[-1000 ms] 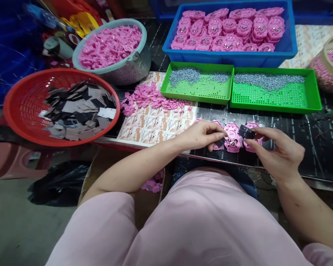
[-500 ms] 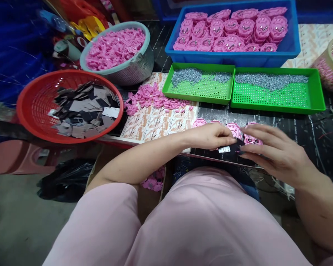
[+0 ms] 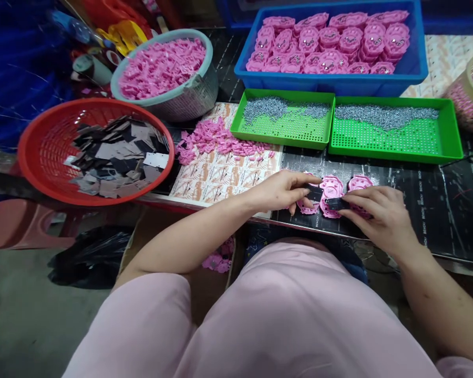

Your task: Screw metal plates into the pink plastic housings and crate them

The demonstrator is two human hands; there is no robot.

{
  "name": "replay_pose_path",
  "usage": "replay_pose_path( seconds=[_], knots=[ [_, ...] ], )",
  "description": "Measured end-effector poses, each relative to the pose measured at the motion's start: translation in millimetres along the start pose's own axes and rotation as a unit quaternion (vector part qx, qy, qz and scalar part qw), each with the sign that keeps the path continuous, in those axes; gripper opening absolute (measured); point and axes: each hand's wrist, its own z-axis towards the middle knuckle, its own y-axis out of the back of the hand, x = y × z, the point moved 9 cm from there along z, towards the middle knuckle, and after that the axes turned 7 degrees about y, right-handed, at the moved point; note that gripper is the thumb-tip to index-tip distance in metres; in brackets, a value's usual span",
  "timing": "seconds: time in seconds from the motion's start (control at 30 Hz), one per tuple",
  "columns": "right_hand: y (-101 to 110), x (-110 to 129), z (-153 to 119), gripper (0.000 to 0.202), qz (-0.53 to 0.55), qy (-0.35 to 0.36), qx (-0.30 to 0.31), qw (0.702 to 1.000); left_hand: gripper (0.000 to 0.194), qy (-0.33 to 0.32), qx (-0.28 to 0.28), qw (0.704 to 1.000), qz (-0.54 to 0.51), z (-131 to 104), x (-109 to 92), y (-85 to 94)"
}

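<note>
Pink case [image 3: 332,188] lies between our hands, long axis running away from us; our right hand [image 3: 383,214] pinches a black piece [image 3: 334,203] over its near half; whether our left hand [image 3: 281,191] grips anything, we cannot tell.

Bright pink on the moulded shells [image 3: 332,186], black on the small block [image 3: 333,204]. Black with white lettering and pale lines across the tabletop [image 3: 437,205]; cream with a repeating orange-brown print on the sheet [image 3: 205,182]. Red for the wide basket [image 3: 35,168], grey-blue for the round basket [image 3: 193,102], blue for the crate [image 3: 327,84], green for the trays [image 3: 394,156], silver for the metal parts [image 3: 382,115].
</note>
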Motion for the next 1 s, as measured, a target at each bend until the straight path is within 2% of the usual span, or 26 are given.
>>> replay_pose_path(
  seconds=[0.1,0.17,0.3,0.4,0.5,0.57,0.63,0.7,0.77,0.87,0.93,1.0],
  knots=[
    [-10,1,-1,0.025,-0.025,0.006,0.010,1.000,0.048,-0.011,0.014,0.999,-0.033,1,0,-6.0],
    [-8,7,3,0.024,-0.026,0.014,0.010,1.000,0.047,-0.007,0.012,0.999,-0.046,2,0,-8.9],
    [14,21,15,0.037,0.024,0.005,-0.033,0.999,0.046,-0.005,0.016,0.999,-0.045,8,-6,-19.2],
    [33,30,18,0.042,0.024,0.020,-0.067,0.997,0.046,-0.044,0.034,0.997,-0.052,14,-18,-33.2],
    [45,14,8,0.041,0.054,-0.010,-0.079,0.995,0.046,-0.105,0.021,0.994,-0.025,18,-29,-41.5],
    [46,-13,-8,0.041,0.071,-0.079,-0.068,0.992,0.045,-0.154,-0.040,0.986,0.058,18,-36,-38.3],
    [40,-38,-25,0.037,0.078,-0.140,-0.045,0.986,0.038,-0.193,-0.110,0.956,0.190,17,-41,-36.8],
    [29,-53,-37,0.032,0.086,-0.170,-0.026,0.981,0.031,-0.210,-0.143,0.912,0.321,19,-42,-43.6],
    [19,-56,-39,0.029,0.080,-0.171,-0.019,0.982,0.029,-0.219,-0.149,0.873,0.410,23,-42,-54.4],
    [14,-48,-32,0.027,0.054,-0.142,-0.003,0.988,0.032,-0.232,-0.153,0.829,0.485,30,-46,-71.1],
    [24,-45,-30,0.028,0.073,-0.131,-0.015,0.989,0.033,-0.235,-0.152,0.809,0.517,35,-48,-81.0],
    [48,-53,-36,0.034,0.098,-0.144,-0.068,0.982,0.034,-0.236,-0.148,0.795,0.539,40,-49,-89.1]
  ],
)
